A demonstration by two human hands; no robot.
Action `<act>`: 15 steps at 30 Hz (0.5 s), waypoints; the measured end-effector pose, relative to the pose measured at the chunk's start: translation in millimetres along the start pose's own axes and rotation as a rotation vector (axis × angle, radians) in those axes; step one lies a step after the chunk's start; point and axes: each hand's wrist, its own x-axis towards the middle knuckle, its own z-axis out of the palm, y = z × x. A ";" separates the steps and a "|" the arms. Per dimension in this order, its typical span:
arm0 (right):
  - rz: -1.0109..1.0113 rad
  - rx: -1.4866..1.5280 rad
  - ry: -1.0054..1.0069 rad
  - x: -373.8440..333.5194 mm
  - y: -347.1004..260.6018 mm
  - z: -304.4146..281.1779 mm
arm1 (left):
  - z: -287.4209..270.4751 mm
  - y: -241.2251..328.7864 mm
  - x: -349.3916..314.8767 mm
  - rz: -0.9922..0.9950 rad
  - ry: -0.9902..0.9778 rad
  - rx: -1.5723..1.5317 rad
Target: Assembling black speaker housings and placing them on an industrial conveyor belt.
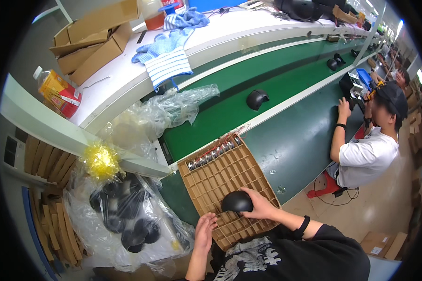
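Observation:
My right hand (261,206) grips a black rounded plastic shell (236,201) over the near part of a brown cardboard divider tray (248,161). My left hand (205,230) rests with fingers spread on the tray's near left corner, holding nothing. A row of small silver cylindrical parts (214,152) fills the tray's far cells; the other cells look empty. The tray lies on the green workbench (295,140).
A clear plastic bag of black shells (126,210) sits at my left, with crumpled plastic (164,112) behind it. Another black shell (256,99) lies on the green conveyor belt. A seated person in a white shirt (365,157) works to the right. Cardboard boxes (91,40) and blue gloves (166,51) lie on the white shelf.

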 end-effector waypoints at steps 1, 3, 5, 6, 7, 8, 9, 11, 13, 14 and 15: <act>0.113 0.224 -0.057 0.8 0.0 -4.0 | 3.8 0.7 0.0 0.051 0.003 0.079; 0.241 0.813 -0.214 3.6 2.0 -9.5 | 10.5 10.8 2.2 0.106 0.009 0.207; 0.338 0.973 -0.396 5.5 -10.5 -20.6 | 15.0 22.3 6.7 0.219 -0.065 0.287; 0.391 0.861 -0.441 4.3 -23.1 -28.4 | 18.6 31.0 6.1 0.163 -0.134 0.310; 0.387 0.861 -0.433 4.8 -22.3 -27.1 | 25.1 36.5 8.7 0.164 -0.142 0.314; 0.354 0.847 -0.576 6.8 -18.3 -22.1 | 30.0 41.1 9.4 0.059 -0.298 0.235; 0.320 0.828 -0.721 7.5 -17.7 -17.6 | 33.4 44.8 9.2 -0.046 -0.451 0.154; 0.350 0.641 -0.849 10.4 -34.6 -14.0 | 36.9 41.6 11.4 -0.191 -0.668 0.268; 0.251 0.578 -0.868 13.0 -30.0 10.6 | 19.0 20.5 9.0 -0.318 -0.810 0.302; 0.310 0.690 -1.014 16.7 -43.8 8.2 | 14.4 18.9 3.4 -0.433 -0.736 0.251; 0.464 0.644 -1.097 23.9 -57.1 1.9 | 7.6 18.7 -2.3 -0.545 -0.659 0.197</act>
